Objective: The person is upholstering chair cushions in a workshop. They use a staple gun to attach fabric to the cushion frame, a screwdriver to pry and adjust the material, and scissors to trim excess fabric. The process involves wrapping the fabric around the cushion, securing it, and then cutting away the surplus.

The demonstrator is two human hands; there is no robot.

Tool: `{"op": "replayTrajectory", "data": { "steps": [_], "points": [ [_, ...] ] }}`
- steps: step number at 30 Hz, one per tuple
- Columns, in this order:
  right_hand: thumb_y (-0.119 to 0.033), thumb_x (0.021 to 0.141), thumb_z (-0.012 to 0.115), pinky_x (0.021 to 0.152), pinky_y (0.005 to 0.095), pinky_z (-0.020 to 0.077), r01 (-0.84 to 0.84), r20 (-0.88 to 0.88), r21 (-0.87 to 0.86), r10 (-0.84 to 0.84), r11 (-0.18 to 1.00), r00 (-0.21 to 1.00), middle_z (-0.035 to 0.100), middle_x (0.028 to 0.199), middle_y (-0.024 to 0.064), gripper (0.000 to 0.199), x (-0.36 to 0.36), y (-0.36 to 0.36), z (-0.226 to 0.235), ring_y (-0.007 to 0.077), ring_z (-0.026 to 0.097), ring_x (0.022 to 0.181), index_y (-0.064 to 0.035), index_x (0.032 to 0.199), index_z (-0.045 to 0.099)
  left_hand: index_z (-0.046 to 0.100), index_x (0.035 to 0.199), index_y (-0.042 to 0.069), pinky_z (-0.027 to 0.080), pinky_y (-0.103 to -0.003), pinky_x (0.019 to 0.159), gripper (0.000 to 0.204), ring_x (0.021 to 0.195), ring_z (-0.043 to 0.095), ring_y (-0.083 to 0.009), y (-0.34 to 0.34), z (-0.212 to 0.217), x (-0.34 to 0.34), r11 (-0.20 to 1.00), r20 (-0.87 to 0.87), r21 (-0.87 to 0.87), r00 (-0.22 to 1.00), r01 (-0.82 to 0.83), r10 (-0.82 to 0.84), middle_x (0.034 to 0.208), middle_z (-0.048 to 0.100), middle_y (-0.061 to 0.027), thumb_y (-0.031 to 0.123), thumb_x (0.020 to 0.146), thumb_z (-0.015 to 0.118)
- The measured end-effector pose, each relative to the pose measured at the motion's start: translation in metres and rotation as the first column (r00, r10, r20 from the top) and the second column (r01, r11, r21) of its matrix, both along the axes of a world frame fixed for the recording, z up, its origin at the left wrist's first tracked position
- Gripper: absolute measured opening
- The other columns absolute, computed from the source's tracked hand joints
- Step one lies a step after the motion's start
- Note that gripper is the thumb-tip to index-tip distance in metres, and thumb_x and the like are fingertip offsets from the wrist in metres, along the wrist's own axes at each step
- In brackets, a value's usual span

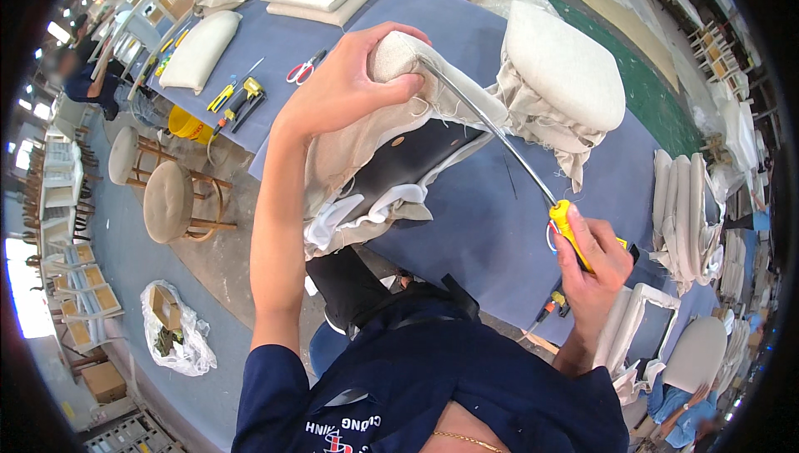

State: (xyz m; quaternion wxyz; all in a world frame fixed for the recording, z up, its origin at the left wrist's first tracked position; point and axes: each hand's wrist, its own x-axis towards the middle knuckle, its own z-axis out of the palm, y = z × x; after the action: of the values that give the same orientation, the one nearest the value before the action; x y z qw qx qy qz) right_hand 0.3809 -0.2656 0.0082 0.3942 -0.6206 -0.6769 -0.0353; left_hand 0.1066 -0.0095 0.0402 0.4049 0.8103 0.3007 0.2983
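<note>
My left hand (358, 87) is closed around the top corner of a cream upholstered cushion (333, 161), thumb on the near side and fingers over the far side. The cushion stands tilted on the table, its dark backing board (399, 157) showing amid frayed fabric edges and white padding. My right hand (593, 266) grips the yellow handle of a screwdriver (499, 130). The long metal shaft slants up and left, its tip at the cushion's corner beside my left thumb; whether it goes under the fabric I cannot tell.
A blue-covered table (466, 236) spreads before me. Left on it lie scissors (306, 67), a yellow-and-black staple gun (241, 103) and a finished cushion (201, 51). Another cushion (566, 66) sits right, with stacked panels (689, 211) beyond. Round stools (171, 203) stand left; co-workers are farther off.
</note>
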Motion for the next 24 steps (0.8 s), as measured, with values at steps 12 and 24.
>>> {"op": "replayTrajectory", "data": {
  "steps": [12, 24],
  "points": [
    [-0.015, 0.092, 0.075, 0.065, 0.0311, 0.048, -0.011, -0.427, 0.043, 0.028, 0.999, 0.904, 0.065, 0.082, 0.0116, 0.026, -0.018, 0.09, -0.14, 0.0191, 0.059, 0.068, -0.0014, 0.113, 0.069, 0.064, 0.122, 0.004, 0.05, -0.032, 0.094, 0.042, 0.101, 0.063, -0.0143, -0.016, -0.005, 0.012, 0.991, -0.042, 0.13, 0.999, -0.011, 0.016, 0.11, 0.069, -0.008, 0.014, 0.082, 0.07],
    [-0.037, 0.099, 0.067, 0.053, 0.0341, 0.0379, -0.216, -0.533, 0.012, 0.189, 0.976, 0.824, 0.05, 0.061, 0.008, 0.04, -0.035, 0.121, -0.173, 0.0163, 0.047, 0.053, 0.0001, 0.085, 0.062, 0.063, 0.124, 0.004, 0.051, -0.032, 0.093, 0.044, 0.1, 0.063, -0.0141, -0.022, -0.003, 0.008, 0.992, -0.023, 0.121, 0.999, -0.02, 0.023, 0.111, 0.069, -0.0074, 0.013, 0.081, 0.07]
  ]
}}
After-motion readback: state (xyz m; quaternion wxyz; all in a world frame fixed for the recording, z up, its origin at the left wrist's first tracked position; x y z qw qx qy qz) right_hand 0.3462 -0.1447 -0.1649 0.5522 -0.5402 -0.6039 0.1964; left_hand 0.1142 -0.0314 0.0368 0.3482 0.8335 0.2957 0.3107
